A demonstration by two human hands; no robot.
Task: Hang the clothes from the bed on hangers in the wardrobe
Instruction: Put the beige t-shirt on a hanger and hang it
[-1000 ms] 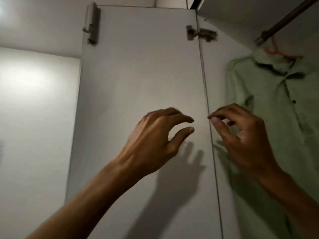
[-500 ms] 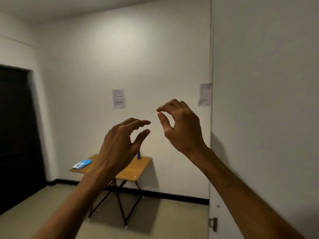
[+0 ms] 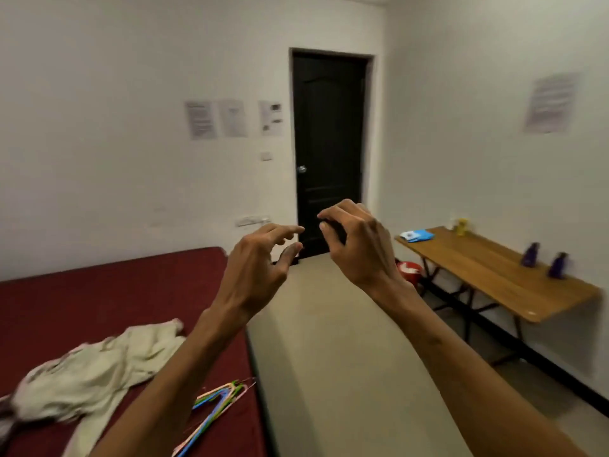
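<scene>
A: Which step is this?

B: Fetching the next piece, I'd judge. The left hand (image 3: 257, 265) and right hand (image 3: 356, 249) are raised side by side, fingers loosely curled, and neither holds anything.

A: Where are the clothes?

B: One pale garment (image 3: 92, 367) lies crumpled on the bed (image 3: 115, 291), below and left of the left hand. The hangers (image 3: 214, 404) lie just right of it, under the left forearm and near the bed's edge.

A: How do they lie?

B: The garment's long axis runs from the lower left up toward the left wrist. I cannot tell which end is the collar. The hangers slant much the same way, and their hooks are too blurred to read.

A: Next?

B: Likely both hands go down, one for a hanger and one for the garment. The wardrobe is out of view.
</scene>
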